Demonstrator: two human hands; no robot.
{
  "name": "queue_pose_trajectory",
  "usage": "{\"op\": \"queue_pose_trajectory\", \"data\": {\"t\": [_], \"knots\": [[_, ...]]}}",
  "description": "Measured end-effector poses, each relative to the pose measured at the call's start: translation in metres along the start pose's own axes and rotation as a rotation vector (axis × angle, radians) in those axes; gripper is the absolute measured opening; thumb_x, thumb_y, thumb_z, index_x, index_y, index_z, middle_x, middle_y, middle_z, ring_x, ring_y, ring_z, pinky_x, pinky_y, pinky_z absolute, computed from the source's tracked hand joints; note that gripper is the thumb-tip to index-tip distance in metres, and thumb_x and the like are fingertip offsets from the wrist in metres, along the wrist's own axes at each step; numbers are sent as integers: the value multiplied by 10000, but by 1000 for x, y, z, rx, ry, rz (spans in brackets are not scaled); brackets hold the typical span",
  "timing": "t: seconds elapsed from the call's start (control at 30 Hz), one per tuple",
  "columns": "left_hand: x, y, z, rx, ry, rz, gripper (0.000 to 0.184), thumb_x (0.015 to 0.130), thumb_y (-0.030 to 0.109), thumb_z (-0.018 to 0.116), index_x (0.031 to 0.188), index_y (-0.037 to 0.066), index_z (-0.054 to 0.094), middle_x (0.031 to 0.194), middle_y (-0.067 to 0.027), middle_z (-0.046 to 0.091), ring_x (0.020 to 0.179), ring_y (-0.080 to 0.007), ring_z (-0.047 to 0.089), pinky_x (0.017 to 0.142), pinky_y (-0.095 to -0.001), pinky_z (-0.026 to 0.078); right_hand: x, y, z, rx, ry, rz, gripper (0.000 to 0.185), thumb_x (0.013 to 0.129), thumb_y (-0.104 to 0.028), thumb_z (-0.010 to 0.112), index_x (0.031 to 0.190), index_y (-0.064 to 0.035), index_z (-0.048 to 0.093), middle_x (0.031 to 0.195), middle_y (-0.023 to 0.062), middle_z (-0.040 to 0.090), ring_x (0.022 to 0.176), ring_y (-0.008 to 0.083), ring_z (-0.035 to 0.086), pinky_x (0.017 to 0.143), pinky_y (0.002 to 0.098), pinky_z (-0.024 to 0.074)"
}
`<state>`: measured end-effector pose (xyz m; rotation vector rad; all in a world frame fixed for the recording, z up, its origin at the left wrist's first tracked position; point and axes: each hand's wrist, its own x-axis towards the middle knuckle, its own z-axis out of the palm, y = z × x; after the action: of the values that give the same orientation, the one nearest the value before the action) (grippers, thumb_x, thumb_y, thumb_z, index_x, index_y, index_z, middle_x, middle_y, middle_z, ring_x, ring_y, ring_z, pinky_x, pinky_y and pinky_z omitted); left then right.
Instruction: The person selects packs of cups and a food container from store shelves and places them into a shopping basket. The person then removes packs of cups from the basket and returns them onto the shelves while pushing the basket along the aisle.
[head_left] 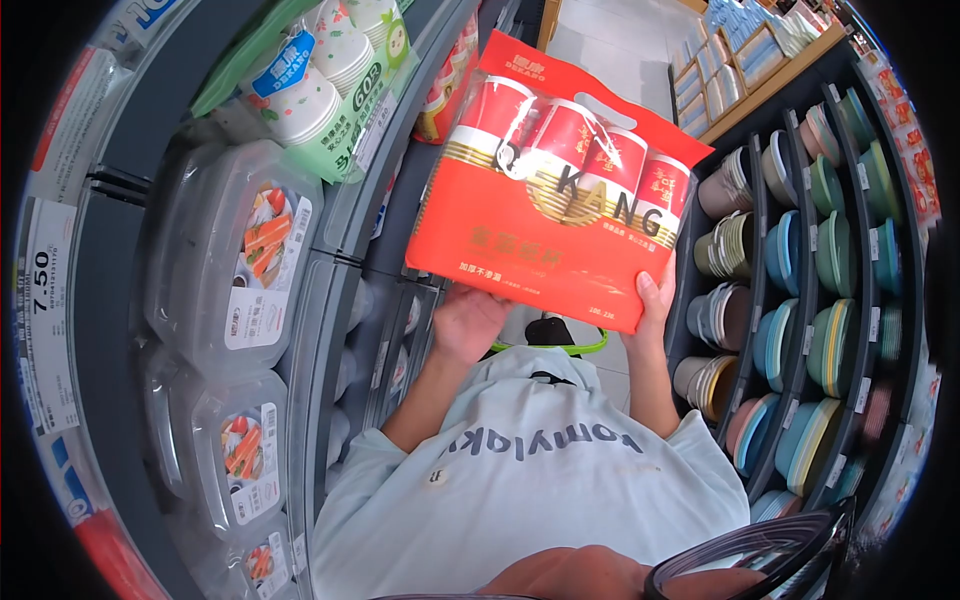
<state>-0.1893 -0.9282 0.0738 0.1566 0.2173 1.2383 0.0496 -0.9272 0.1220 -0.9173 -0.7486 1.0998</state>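
A large red pack of paper cups (545,235) is held up in front of my chest, tilted, with its printed front facing me. Several red-and-white cups show through its clear window, and a carry slot is cut in its top edge. My right hand (655,300) grips the lower right corner, its fingertips on the front. Under the lower left edge, my left hand (470,325) supports the pack; its fingers are mostly hidden behind it.
On the left shelf sit clear plastic food boxes (225,330) and a green pack of paper cups (310,90). Stacked colored bowls and basins (785,245) fill the right shelves. Beyond the pack lies a tiled aisle floor (610,45). A bright green curved rim (590,347) shows below the pack.
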Motion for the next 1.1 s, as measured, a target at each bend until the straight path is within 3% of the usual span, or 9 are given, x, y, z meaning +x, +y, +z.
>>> {"op": "queue_pose_trajectory", "data": {"t": [0.3,0.37,0.5,0.67,0.8,0.9,0.97,1.07,1.1], "knots": [[2,-8,0,-9,-56,-10,309,854,112,595,1155,113,662,1178,-50,665,1170,-227,581,1025,-466,416,0,-1,1,19,26,27,688,853,-214,651,1412,3,314,1273,176,524,1150,242,599,948,360,535],[3,-19,-15,-18,-237,-87,306,857,91,590,1155,108,659,1173,-61,665,1153,-242,588,1019,-469,421,0,-1,4,63,16,38,729,844,-199,667,1431,-2,282,1274,179,516,1150,240,590,941,364,537],[-2,-39,-25,156,-263,-92,307,861,85,569,1155,97,659,1197,-75,656,1153,-262,587,1020,-477,420,1,-1,5,93,-22,59,768,825,-190,695,1436,-5,267,1262,176,512,1149,228,579,935,364,536],[2,-7,11,-143,68,-37,367,846,47,573,1207,87,625,1237,-71,635,1152,-250,587,995,-435,443,1,-1,0,-32,-13,-18,835,800,-225,729,1447,2,253,1275,171,507,1158,228,567,966,368,504],[5,3,-18,-133,79,-70,409,838,43,590,1244,91,599,1270,-69,613,1199,-235,558,1010,-397,437,2,3,-1,-131,-49,-111,928,772,-272,772,1467,12,228,1314,171,481,1218,252,524,1040,390,433],[7,-6,-23,134,130,-50,475,860,90,593,1329,99,524,1309,-63,574,1270,-208,505,1034,-364,419,0,1,3,-310,-72,-247,1009,750,-275,809,1488,18,186,1372,190,436,1277,273,478,1072,404,395],[6,-12,-4,503,317,116,611,886,55,569,1459,106,361,1409,-77,465,1332,-229,445,1057,-394,409,-3,0,14,-384,-63,-302,1043,741,-255,823,1498,18,159,1399,203,411,1295,283,463,1077,410,390],[-1,-25,21,676,179,255,792,880,47,618,1534,129,179,1484,-82,325,1353,-258,410,1086,-404,391,-11,4,27,-640,-62,-441,1146,688,-189,883,1513,31,120,1423,242,394,1290,318,477,1052,415,417],[-1,-27,27,636,101,229,956,839,138,739,1553,139,104,1522,-109,236,1360,-289,395,1092,-419,397,-14,12,28,-737,-71,-528,1133,679,-190,890,1504,45,150,1399,256,416,1265,330,499,1026,416,436]]}}
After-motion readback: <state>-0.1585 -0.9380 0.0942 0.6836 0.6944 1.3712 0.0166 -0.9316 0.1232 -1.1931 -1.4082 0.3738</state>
